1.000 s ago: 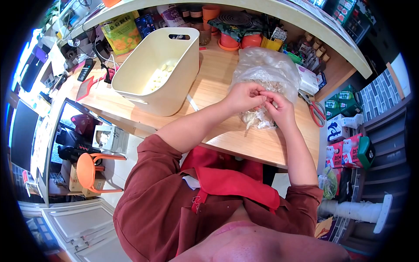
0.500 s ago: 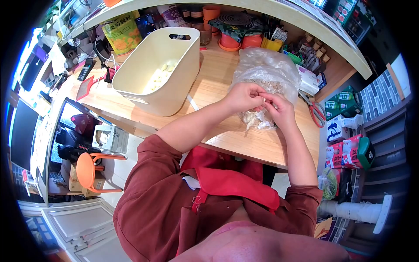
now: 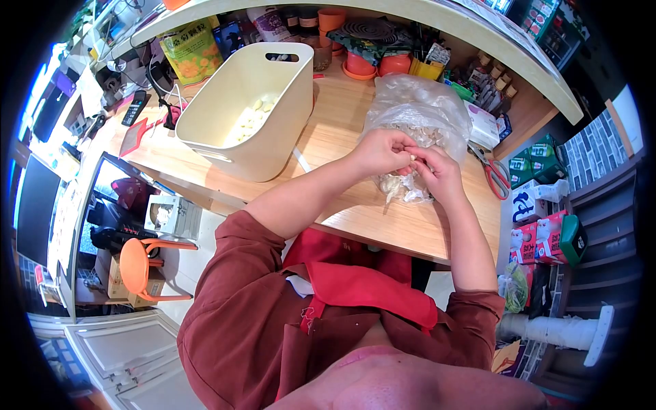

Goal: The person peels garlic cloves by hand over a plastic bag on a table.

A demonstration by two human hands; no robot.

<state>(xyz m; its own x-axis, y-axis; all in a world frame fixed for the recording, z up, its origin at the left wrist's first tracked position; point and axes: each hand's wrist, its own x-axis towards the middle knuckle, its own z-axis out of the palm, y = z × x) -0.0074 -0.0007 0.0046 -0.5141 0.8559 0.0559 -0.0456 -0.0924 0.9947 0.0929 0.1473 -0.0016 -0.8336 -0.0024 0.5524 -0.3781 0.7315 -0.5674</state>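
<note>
My left hand [image 3: 384, 152] and my right hand [image 3: 439, 167] meet fingertip to fingertip over the desk. Between them they pinch a small pale garlic clove [image 3: 413, 158]. Just beyond and under them lies a clear plastic bag [image 3: 418, 102] with garlic inside it. A heap of papery garlic skins [image 3: 396, 188] sits below my hands on the wooden desk [image 3: 335, 147]. To the left stands a cream plastic bin [image 3: 273, 140], with several peeled cloves [image 3: 253, 119] on its bottom.
Red-handled scissors [image 3: 497, 179] lie right of the bag. Behind are orange pots [image 3: 331, 19] and a yellow pouch [image 3: 191, 53] under a shelf. A remote [image 3: 135, 108] and a red fly swatter [image 3: 133, 138] lie left of the bin. An orange stool [image 3: 134, 268] stands lower left.
The fingers of both hands have shifted slightly around the clove, and its pale surface shows more clearly now. The bin and bag have not moved.
</note>
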